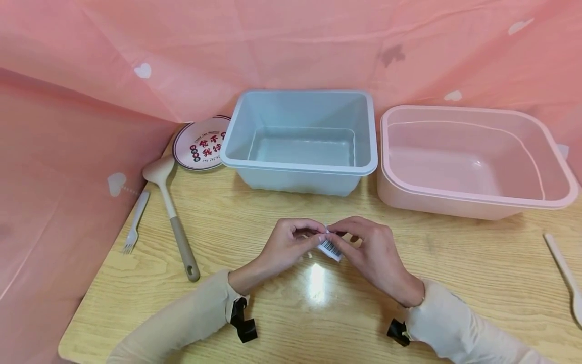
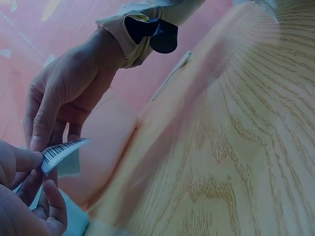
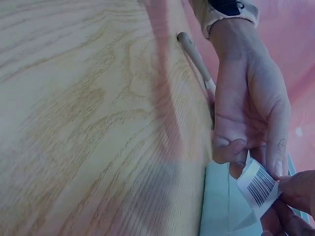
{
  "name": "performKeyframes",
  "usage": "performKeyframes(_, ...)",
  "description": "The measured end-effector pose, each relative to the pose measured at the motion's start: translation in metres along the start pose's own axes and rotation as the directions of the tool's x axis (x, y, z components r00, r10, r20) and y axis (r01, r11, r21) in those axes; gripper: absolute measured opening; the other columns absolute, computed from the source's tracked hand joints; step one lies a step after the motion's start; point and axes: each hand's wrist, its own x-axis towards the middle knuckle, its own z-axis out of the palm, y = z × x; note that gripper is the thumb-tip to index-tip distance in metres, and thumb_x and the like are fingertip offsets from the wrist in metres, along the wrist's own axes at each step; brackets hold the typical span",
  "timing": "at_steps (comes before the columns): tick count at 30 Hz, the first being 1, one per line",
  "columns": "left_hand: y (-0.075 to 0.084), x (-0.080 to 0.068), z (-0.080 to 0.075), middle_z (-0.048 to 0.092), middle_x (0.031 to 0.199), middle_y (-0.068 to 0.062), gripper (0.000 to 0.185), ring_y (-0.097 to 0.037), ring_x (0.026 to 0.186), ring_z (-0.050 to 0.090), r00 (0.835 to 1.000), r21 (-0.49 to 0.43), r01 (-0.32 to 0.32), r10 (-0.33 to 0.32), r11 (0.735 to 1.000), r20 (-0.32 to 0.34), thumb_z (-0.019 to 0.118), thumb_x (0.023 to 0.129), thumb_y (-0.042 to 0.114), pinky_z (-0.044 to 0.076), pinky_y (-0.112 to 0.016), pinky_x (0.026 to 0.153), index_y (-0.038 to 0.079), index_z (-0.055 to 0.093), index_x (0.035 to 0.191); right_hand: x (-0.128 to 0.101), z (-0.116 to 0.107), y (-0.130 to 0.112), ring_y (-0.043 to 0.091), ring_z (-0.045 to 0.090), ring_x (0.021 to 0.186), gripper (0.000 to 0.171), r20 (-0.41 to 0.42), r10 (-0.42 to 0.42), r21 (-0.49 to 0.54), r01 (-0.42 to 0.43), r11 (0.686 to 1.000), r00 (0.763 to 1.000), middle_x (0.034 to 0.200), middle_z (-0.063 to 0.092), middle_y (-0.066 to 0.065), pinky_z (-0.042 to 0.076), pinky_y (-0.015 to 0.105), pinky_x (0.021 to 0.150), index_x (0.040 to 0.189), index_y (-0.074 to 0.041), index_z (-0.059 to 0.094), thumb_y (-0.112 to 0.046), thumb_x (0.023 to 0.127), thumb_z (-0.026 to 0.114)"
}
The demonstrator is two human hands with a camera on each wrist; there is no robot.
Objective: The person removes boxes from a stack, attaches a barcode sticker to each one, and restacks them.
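Pink cloth [image 1: 309,45], dotted with pale hearts [image 1: 143,71], hangs creased from nine o'clock through twelve to two. The wood-grained surface [image 1: 223,222] shows a rounded corner [image 1: 73,345] at eight o'clock and bright glare [image 1: 317,283] near six.

At the back of the tabletop [image 1: 136,313], a left tub [image 1: 295,181] and, just beside it, a right tub [image 1: 454,205]; behind both, a cloth sheet [image 1: 295,45]. Left of the left tub, a plate [image 1: 204,144]; before the plate, a spatula [image 1: 175,222], with a fork [image 1: 138,215] to its left. Before the left tub, a barcode label [image 1: 329,247] between left hand [image 1: 288,245] and right hand [image 1: 375,247]. At far right, a spoon [image 1: 565,268].
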Motion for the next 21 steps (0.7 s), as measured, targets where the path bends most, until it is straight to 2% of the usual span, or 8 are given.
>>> performKeyframes(6, -0.0005, -0.0002, -0.0002, 0.072, 0.099, -0.017, 0.015, -0.019, 0.072, 0.062, 1.0, 0.007, 0.008, -0.008, 1.0, -0.01, 0.067, 0.089, 0.007, 0.047, -0.017, 0.055, -0.001, 0.071, 0.101, -0.0005, 0.0003, -0.0002, 0.001, 0.062, 0.067, 0.013, -0.009, 0.044, 0.018, -0.044, 0.999, 0.999, 0.083, 0.074, -0.006, 0.052, 0.023, 0.056, 0.087, -0.015, 0.077, -0.005, 0.079, 0.077)
performKeyframes(14, -0.0023, 0.0014, 0.0005, 0.072, 0.098, -0.019, 0.016, -0.024, 0.074, 0.065, 0.999, -0.03, 0.041, -0.042, 0.999, -0.014, 0.068, 0.089, 0.007, 0.051, -0.023, 0.056, -0.002, 0.071, 0.101, -0.0012, 0.0031, 0.0002, 0.002, 0.06, 0.066, 0.007, -0.036, 0.055, 0.018, -0.054, 0.998, 0.998, 0.077, 0.071, -0.005, 0.051, 0.021, 0.055, 0.085, -0.011, 0.075, -0.005, 0.083, 0.073)
performKeyframes(21, -0.0025, 0.0003, 0.0001, 0.07, 0.097, -0.021, 0.015, -0.014, 0.072, 0.065, 0.999, -0.051, 0.041, -0.042, 0.998, -0.018, 0.067, 0.089, 0.005, 0.054, -0.028, 0.055, -0.005, 0.069, 0.101, -0.0005, 0.0026, 0.0005, 0.006, 0.062, 0.068, 0.006, -0.068, 0.075, 0.018, -0.074, 0.997, 0.995, 0.078, 0.07, -0.001, 0.051, 0.017, 0.056, 0.085, -0.008, 0.074, -0.003, 0.083, 0.072)
